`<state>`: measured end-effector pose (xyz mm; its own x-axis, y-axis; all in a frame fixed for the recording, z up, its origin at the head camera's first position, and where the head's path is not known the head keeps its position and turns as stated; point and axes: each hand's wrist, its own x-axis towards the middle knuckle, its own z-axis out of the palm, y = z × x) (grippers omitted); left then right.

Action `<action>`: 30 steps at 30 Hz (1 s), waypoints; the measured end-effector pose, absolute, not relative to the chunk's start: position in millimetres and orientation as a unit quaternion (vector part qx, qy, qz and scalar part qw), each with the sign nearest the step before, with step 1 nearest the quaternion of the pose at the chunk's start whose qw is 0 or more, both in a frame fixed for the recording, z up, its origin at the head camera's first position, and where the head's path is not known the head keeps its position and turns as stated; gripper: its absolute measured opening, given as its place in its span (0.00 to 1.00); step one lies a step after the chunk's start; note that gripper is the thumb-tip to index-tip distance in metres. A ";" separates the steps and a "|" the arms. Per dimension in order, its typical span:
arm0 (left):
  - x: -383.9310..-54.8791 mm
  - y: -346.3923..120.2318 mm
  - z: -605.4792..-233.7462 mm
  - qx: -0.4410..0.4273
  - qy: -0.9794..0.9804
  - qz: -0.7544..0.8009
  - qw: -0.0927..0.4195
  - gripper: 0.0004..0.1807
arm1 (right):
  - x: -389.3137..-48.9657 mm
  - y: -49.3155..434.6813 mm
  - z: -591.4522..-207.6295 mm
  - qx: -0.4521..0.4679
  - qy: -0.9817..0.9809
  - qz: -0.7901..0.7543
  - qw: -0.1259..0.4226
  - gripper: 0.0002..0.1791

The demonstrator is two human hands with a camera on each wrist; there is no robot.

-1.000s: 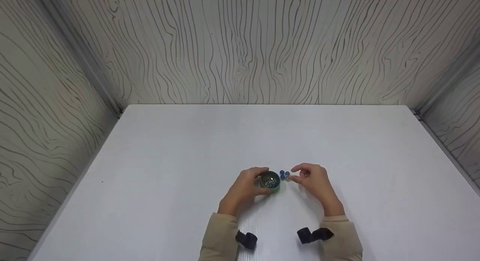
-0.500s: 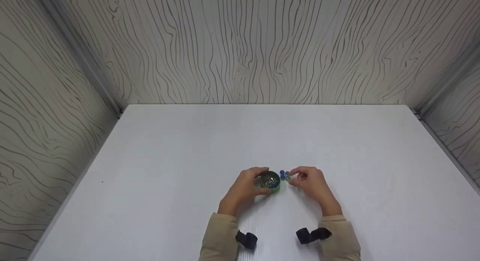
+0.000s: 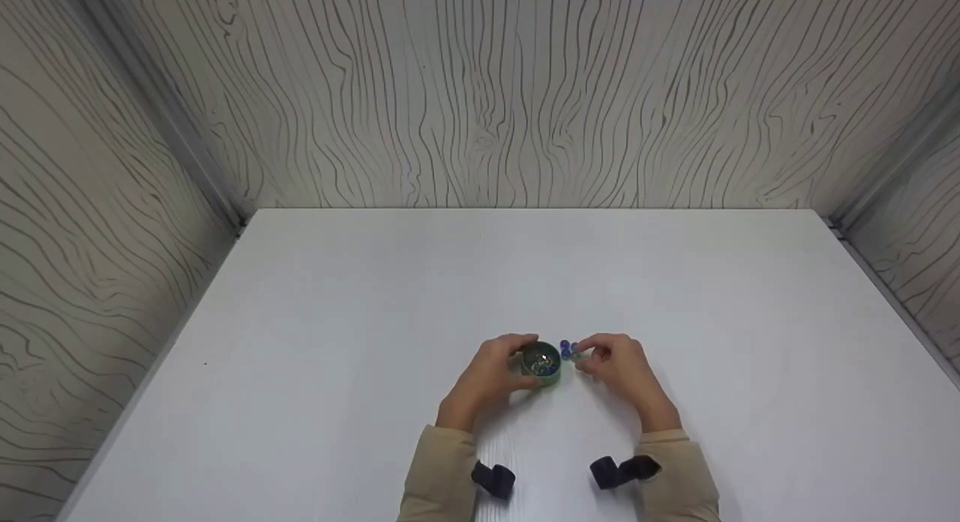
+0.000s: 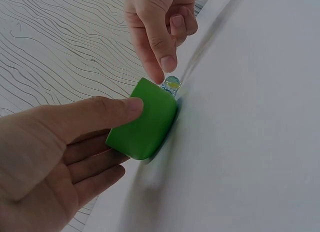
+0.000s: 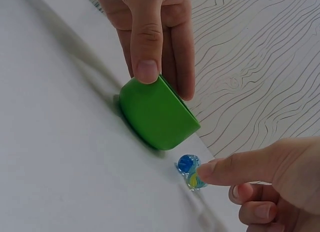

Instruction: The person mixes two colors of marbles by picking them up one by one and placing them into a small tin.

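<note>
My left hand (image 3: 491,368) grips a small green cup (image 4: 145,119), thumb on its near side and fingers round the far side. Several glass marbles (image 3: 544,368) lie inside the cup. Just right of the cup, a few more sit together on the table, among them a blue marble (image 5: 187,163) and a clear glass marble with a yellow swirl (image 5: 194,180). My right hand (image 3: 619,364) reaches in from the right, thumb and index finger pinching at the clear marble. Its index fingertip is partly hidden in the right wrist view. The other fingers are curled in.
A white table (image 3: 360,304) lies under both hands. Patterned panels (image 3: 480,94) enclose it at the back and sides. Both sleeves (image 3: 442,477) bear a dark strap with a small camera.
My right hand has moved slightly left, and its thumb and index finger have come together at the clear marble. My left hand and the cup stay where they were.
</note>
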<state>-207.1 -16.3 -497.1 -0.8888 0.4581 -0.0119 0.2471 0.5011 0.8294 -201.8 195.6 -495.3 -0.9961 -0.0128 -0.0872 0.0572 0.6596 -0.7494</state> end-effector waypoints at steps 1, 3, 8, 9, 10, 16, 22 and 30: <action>-207.1 -16.3 -497.1 0.206 0.859 0.455 0.116 0.34 | -201.6 195.7 -495.5 0.013 0.910 -0.412 0.044 0.10; -207.2 -16.4 -497.5 0.207 0.859 0.455 0.115 0.34 | -201.2 195.5 -495.4 0.014 0.910 -0.412 0.045 0.10; -207.2 -17.2 -497.4 0.208 0.858 0.455 0.115 0.34 | -200.9 194.9 -495.1 0.013 0.908 -0.415 0.046 0.10; -207.2 -17.4 -497.3 0.207 0.858 0.456 0.116 0.34 | -201.1 194.9 -495.4 0.013 0.908 -0.416 0.046 0.10; -207.3 -17.5 -497.1 0.207 0.858 0.456 0.115 0.34 | -201.1 194.7 -495.1 0.013 0.908 -0.416 0.046 0.10; -207.8 -17.5 -497.6 0.211 0.859 0.453 0.111 0.34 | -201.2 194.3 -494.1 0.015 0.909 -0.414 0.049 0.09; -208.4 -17.3 -497.2 0.212 0.860 0.450 0.112 0.34 | -201.1 194.1 -494.1 0.022 0.910 -0.410 0.051 0.07; -208.8 -16.2 -495.7 0.209 0.864 0.442 0.116 0.34 | -200.7 194.8 -495.4 0.024 0.910 -0.410 0.049 0.06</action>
